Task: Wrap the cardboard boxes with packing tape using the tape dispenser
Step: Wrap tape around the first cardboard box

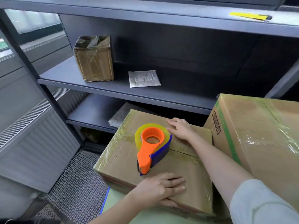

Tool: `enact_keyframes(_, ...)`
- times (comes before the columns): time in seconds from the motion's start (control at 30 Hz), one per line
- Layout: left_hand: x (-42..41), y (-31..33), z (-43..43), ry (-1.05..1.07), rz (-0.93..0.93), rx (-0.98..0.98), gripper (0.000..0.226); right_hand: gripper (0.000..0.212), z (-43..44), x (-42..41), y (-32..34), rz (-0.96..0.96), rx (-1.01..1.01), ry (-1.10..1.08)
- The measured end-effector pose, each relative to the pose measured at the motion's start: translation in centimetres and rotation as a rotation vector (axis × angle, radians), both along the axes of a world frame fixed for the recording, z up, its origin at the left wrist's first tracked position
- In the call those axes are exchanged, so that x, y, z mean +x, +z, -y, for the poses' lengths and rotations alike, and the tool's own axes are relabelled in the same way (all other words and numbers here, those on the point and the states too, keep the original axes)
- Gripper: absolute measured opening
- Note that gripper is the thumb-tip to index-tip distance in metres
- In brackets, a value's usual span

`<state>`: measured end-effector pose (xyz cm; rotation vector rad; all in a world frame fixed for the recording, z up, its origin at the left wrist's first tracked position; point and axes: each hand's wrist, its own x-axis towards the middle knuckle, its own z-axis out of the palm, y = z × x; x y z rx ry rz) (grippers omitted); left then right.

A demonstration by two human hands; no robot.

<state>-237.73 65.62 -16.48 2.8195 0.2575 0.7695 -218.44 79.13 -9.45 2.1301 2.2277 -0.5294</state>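
the cardboard box [123,157] sat in the middle of the view on a green surface [118,209]. it was brown, its flaps were closed, and clear yellowish tape was crinkled over its corners and along the top seam. the tape dispenser [149,149] lay on its side on the lid, orange handle and hub, blue guard, with a roll of pale yellow tape around the hub. a larger box [258,135], also taped, stood just beside it on the right.

the left hand [161,189] lay flat on the near edge of the lid, fingers straight and together, thumb down over the front face, gripping nothing. the right hand [179,128] rested palm down at the far edge, fingers spread loosely, just beside the roll. the right forearm stretched across the lid from a pale sleeve; the left came in from below.
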Motion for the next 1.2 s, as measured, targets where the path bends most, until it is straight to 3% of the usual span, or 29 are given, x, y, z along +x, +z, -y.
enact_keyframes(0.37,2.7,1.4,0.1,0.009,-0.087,-0.143,0.051,0.054,0.5,2.1,-0.2,-0.030,-0.028,-0.048)
enact_keyframes(0.63,1.0,6.9,-0.6,0.048,0.035,0.014,0.026,0.044,2.2,2.4,0.3,-0.048,0.048,-0.267)
enact_keyframes(0.73,-0.9,9.8,-1.5,0.171,0.197,0.059,0.024,0.052,3.8,3.4,0.2,-0.061,0.017,-0.438)
enact_keyframes(0.87,-3.3,10.9,-4.7,0.514,0.294,0.050,0.027,0.064,5.3,4.0,0.0,-0.004,-0.023,-0.521)
enact_keyframes(1.0,-5.5,8.9,-7.0,0.793,0.179,-0.163,0.040,0.066,6.2,3.7,0.0,0.075,-0.006,-0.522)
enact_keyframes(1.2,-7.7,4.4,-8.6,0.946,-0.079,-0.309,0.028,0.060,8.5,4.1,-1.7,0.149,0.059,-0.443)
